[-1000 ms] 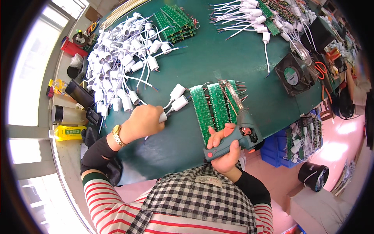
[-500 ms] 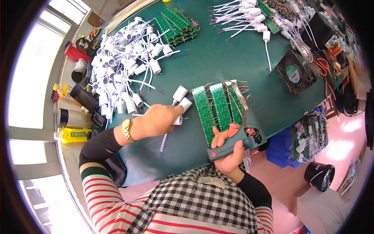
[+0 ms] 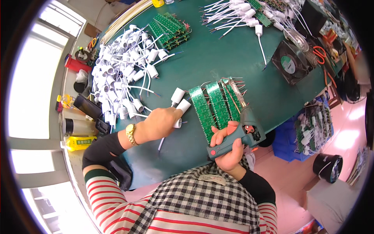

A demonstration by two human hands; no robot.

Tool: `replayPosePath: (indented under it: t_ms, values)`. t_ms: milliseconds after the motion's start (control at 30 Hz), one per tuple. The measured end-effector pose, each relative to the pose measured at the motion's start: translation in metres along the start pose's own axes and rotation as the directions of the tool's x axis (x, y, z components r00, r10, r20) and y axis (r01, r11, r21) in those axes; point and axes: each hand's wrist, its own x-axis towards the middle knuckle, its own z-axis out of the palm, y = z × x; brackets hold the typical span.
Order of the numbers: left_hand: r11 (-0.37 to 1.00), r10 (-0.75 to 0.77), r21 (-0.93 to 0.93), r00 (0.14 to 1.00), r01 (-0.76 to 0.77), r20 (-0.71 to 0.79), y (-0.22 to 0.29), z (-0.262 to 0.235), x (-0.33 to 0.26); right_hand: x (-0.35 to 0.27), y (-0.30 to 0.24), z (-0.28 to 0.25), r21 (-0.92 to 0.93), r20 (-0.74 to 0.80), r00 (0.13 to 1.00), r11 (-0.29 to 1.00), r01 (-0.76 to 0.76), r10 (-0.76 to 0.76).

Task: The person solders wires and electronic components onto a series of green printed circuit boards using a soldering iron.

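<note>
My left hand [image 3: 160, 121] has its fingers closed around a white cylindrical cap with a cable [image 3: 184, 105]. Another white cap [image 3: 178, 95] lies just beyond it, and a third [image 3: 177, 124] peeks out beside my fingers. In my right hand [image 3: 230, 154] is a green-grey soldering gun [image 3: 249, 124], gripped by its handle, its metal tip slanting up and left. Beneath that tip, three strips of green circuit boards [image 3: 218, 104] lie side by side on the table, with thin wires at their far ends. The gun and hand hide part of the rightmost strip.
A heap of white caps with cables [image 3: 126, 70] covers the table's left side. Stacked green boards [image 3: 167, 30] lie behind it. Wired caps [image 3: 243, 13] are spread at the far right, near a black fan [image 3: 290, 62]. Below the right edge stands a blue crate [image 3: 286, 146].
The whole view has shifted slightly. Both hands keep nearly the same places and grips relative to the caps, the boards and the soldering gun.
</note>
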Motion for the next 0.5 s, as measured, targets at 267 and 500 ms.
replayPosePath:
  t_ms: [267, 500]
  values:
    - [0.849, 0.363, 0.397, 0.931, -0.350, 0.044, -0.012, -0.066, 0.004, -0.001, 0.000, 0.000, -0.050, 0.048, 0.999, 0.999, 0.021, -0.018]
    - [0.887, 0.338, 0.361, 0.938, -0.289, -0.078, -0.068, -0.072, 0.086, -0.003, 0.002, 0.000, -0.036, 0.021, 0.998, 0.998, 0.058, -0.058]
